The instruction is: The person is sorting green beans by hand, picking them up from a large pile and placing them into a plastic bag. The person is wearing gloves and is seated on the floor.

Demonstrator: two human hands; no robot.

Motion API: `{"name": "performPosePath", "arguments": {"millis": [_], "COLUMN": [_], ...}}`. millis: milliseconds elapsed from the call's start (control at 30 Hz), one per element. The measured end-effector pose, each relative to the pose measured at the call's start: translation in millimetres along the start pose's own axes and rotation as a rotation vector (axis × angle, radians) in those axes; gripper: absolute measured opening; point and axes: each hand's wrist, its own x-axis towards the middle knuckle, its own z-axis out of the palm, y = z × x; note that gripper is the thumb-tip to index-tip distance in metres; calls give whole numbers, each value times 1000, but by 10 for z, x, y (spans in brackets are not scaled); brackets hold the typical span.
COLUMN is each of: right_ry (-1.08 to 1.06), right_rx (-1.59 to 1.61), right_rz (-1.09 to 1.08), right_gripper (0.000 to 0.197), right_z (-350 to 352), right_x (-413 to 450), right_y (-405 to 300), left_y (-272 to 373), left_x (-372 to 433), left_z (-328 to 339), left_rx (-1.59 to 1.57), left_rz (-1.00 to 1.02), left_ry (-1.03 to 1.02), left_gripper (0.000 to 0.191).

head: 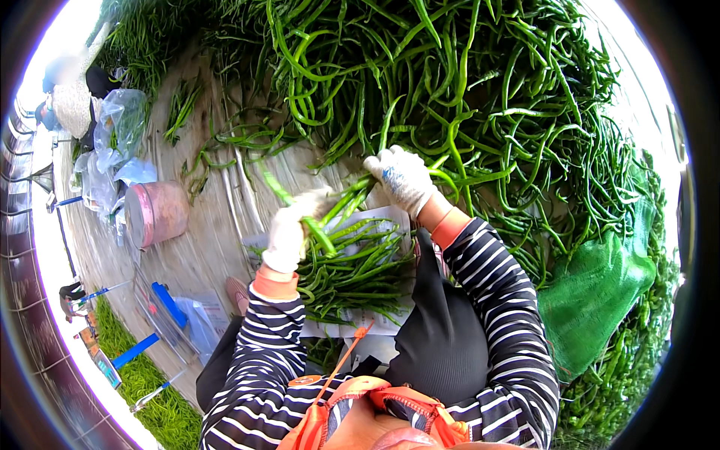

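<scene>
My left hand [288, 233], in a white knit glove, grips a long green chili pepper [319, 236]. Its fingertips are blurred beside a small bunch of long green chili peppers [351, 201]. My right hand [400, 175], gloved in white with blue marks, is closed around the upper end of that bunch; its palm side is hidden. Below both hands, a row of long green peppers [354, 275] lies on printed paper [396, 219] in front of my lap. Right beyond my right hand rises a large heap of the same peppers [416, 73].
A pink lidded bucket [160, 215] stands to the left, near clear plastic bags [118, 124]. Farther left are a scale-like frame with blue parts [169, 304] and another person [73, 107]. Green mesh [596, 304] lies at right. Loose peppers [183, 107] lie on the ground sheet [197, 247].
</scene>
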Motion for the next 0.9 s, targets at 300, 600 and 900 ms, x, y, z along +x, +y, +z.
{"name": "performPosePath", "arguments": {"millis": [300, 600, 900], "right_ry": [383, 399, -212], "right_rx": [523, 1535, 1856], "right_rz": [247, 272, 410], "right_gripper": [32, 34, 22], "right_z": [-591, -957, -219], "right_x": [126, 307, -27], "right_y": [322, 122, -806], "left_y": [-446, -2478, 32], "left_x": [-1261, -2782, -631], "left_z": [-1207, -1802, -283], "left_rx": [788, 1823, 1161], "left_rz": [-188, -1029, 629], "left_ry": [-285, -916, 416], "left_gripper": [21, 40, 22]}}
